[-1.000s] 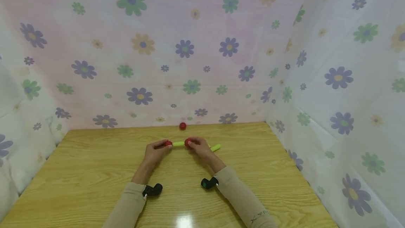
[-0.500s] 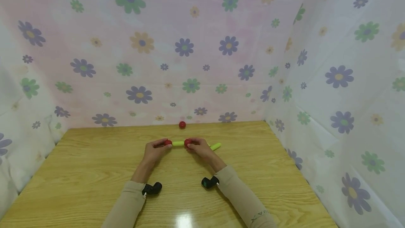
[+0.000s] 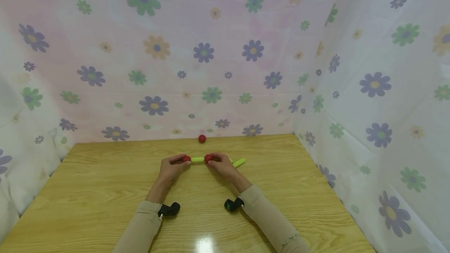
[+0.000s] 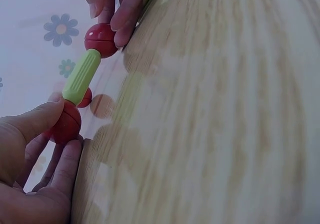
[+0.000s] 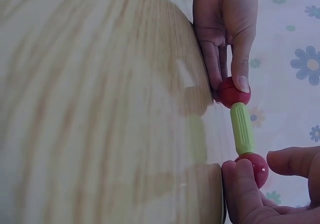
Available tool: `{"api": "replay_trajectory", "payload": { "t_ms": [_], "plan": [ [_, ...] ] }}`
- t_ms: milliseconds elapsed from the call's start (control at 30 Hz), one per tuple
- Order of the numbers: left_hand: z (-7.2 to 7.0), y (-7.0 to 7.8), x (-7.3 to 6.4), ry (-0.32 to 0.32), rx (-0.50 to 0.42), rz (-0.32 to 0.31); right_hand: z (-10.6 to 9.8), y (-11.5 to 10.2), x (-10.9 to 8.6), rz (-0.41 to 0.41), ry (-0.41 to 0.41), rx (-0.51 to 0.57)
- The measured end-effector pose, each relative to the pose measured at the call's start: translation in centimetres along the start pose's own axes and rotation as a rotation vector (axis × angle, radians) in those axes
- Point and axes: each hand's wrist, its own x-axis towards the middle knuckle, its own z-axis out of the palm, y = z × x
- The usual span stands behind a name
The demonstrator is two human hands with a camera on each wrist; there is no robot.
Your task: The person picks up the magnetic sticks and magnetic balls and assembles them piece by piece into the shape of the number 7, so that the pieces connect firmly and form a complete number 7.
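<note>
A light-green ribbed toy rod (image 4: 82, 75) joins two red balls end to end, low over the wooden table. My left hand (image 3: 170, 169) pinches the left red ball (image 4: 67, 124) between thumb and fingers. At the other end, my right hand (image 3: 223, 165) has its fingertips on the right red ball (image 5: 258, 170), with the thumb tip right at the ball's edge in the right wrist view. The rod between the hands is in plain sight.
A loose red ball (image 3: 202, 139) sits at the table's back edge. Another green rod (image 3: 239, 163) lies just right of my right hand, partly covered by it. The wooden table (image 3: 116, 182) meets flowered cloth (image 3: 225, 85) behind and at both sides.
Both hands keep their places at the two ends of the rod. The right hand's fingers have shifted slightly, baring more of its ball; the view has moved a little.
</note>
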Motion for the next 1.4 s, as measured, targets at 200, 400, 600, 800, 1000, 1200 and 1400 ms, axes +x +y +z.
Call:
{"api": "replay_trajectory", "payload": {
  "t_ms": [200,400,600,800,1000,1200,1400],
  "plan": [
    [0.0,-0.1,0.1,0.004,0.008,-0.023,-0.2,-0.1,-0.5,0.008,-0.019,-0.075],
    [0.0,-0.1,0.2,-0.006,0.019,-0.017,-0.4,-0.4,-0.9,-0.010,-0.032,-0.120],
    [-0.1,0.1,0.1,-0.014,0.024,0.007,-0.7,-0.6,-1.3,-0.032,-0.049,-0.106],
    [-0.2,0.0,0.0,-0.028,-0.006,0.014,-1.4,-0.9,-2.1,-0.034,-0.022,-0.124],
    [-0.2,0.0,-0.1,-0.026,-0.005,0.006,-2.7,-0.7,-2.4,-0.095,0.020,-0.121],
    [-0.4,0.0,-0.1,-0.033,0.000,0.005,-4.3,-1.1,-2.9,-0.189,0.050,-0.161],
    [-0.2,-0.1,0.0,-0.026,-0.004,0.000,-5.6,-3.1,-4.4,-0.256,0.059,-0.249]
  ]
}}
